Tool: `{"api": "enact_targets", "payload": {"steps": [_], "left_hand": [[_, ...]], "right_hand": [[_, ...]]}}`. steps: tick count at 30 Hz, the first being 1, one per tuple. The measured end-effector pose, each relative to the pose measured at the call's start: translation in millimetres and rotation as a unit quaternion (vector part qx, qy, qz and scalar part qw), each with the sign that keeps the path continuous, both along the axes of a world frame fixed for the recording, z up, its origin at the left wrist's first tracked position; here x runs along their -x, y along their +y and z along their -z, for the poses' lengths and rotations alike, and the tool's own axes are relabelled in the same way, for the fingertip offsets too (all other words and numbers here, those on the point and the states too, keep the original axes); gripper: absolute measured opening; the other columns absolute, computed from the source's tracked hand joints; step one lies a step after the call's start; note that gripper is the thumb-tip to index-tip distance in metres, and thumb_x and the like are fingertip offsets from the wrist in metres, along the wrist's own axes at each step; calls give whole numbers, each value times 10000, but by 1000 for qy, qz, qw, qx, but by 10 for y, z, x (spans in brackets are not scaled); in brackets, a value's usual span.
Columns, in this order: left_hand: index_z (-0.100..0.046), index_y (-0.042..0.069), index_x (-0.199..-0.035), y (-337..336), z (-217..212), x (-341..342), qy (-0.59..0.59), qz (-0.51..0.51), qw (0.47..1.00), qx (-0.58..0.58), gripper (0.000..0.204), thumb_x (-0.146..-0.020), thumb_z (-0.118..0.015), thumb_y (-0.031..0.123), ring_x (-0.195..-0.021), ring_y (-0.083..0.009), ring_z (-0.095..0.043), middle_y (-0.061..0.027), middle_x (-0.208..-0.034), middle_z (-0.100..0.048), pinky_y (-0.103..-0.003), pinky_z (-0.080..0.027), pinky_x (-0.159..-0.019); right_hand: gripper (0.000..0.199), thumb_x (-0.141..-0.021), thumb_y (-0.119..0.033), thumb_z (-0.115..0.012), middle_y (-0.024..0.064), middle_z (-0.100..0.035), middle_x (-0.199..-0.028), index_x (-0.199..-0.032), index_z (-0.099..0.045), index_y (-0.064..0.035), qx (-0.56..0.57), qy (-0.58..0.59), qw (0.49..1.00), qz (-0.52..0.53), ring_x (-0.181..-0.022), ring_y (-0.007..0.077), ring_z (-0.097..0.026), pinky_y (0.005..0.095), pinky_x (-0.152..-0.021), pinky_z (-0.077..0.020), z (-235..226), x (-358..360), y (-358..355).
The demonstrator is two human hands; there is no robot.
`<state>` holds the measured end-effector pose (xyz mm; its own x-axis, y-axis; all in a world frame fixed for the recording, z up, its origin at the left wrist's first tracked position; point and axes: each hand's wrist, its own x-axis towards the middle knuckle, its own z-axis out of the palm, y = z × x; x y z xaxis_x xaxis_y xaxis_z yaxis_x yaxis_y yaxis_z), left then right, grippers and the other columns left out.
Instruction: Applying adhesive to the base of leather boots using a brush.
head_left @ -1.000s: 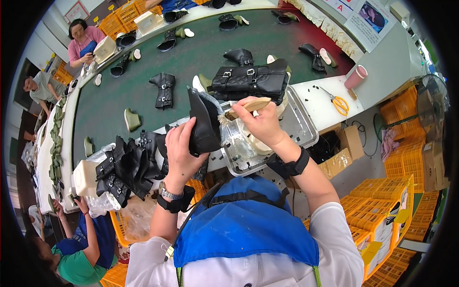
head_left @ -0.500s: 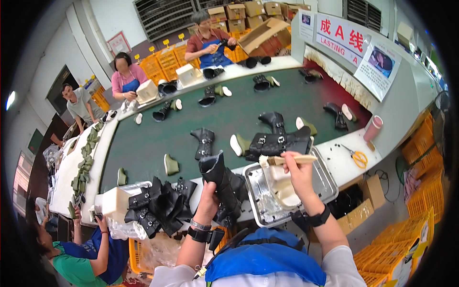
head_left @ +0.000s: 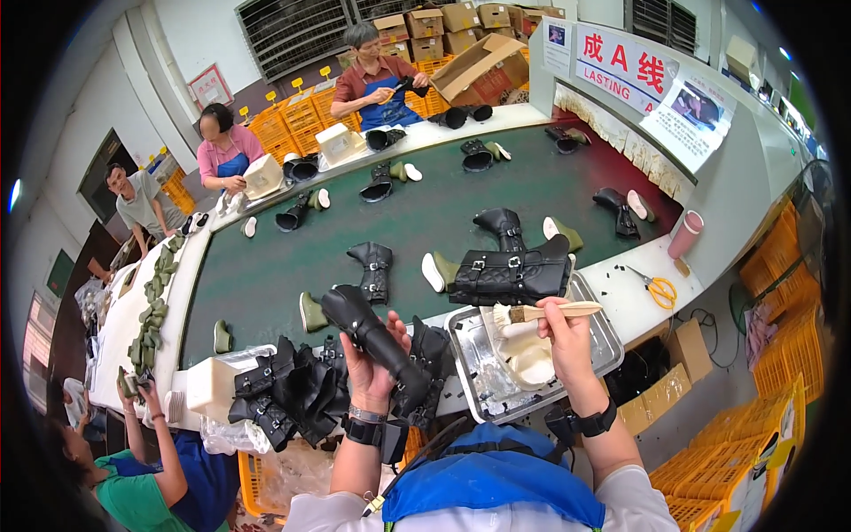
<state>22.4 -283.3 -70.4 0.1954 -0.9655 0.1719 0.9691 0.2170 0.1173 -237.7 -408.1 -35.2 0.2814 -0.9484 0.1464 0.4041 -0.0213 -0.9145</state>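
Evidently, left hand (head_left: pixel 365 377) cradles tall black leather-look boot (head_left: pixel 376 337) between thumb and fingers; right hand (head_left: pixel 568 344) pinches pale wooden-handled brush (head_left: pixel 529 313).

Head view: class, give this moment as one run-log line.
left hand: holds black boot | right hand: holds brush over metal tray | nearby: orange-handled scissors on white work surface

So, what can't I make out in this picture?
Head view:
Part of the left hand: hidden behind the black boot.
Part of the brush: covered by the right hand.
Lower boots in the black pile: covered by others.
Co-worker in green: partly lost at the dark edge.
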Motion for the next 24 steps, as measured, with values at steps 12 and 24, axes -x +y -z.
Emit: {"api": "enact_targets", "payload": {"steps": [12,24], "left_hand": [[-350,11,-1326,136,87,-276,-172,-49,984,-5,632,-849,-581,355,-1191,-313,-436,-190,-1311,-425,-454,-332,-1023],[-469,13,-1227,-23,-252,-9,-440,-48,891,-98,635,-687,-728,226,-1056,-244,-540,-140,-1160,-562,-348,-423,-929]], "right_hand": [[175,-890,-169,-555,-3,-535,-664,-904,-606,-2,-18,-6,999,35,-579,51,-468,182,-538,-374,39,146,6],[239,-919,-227,-513,27,-576,-684,-959,-595,-6,-10,-43,999,3,-553,63,-487,182,-516,-390,-207,154,-140]]}}
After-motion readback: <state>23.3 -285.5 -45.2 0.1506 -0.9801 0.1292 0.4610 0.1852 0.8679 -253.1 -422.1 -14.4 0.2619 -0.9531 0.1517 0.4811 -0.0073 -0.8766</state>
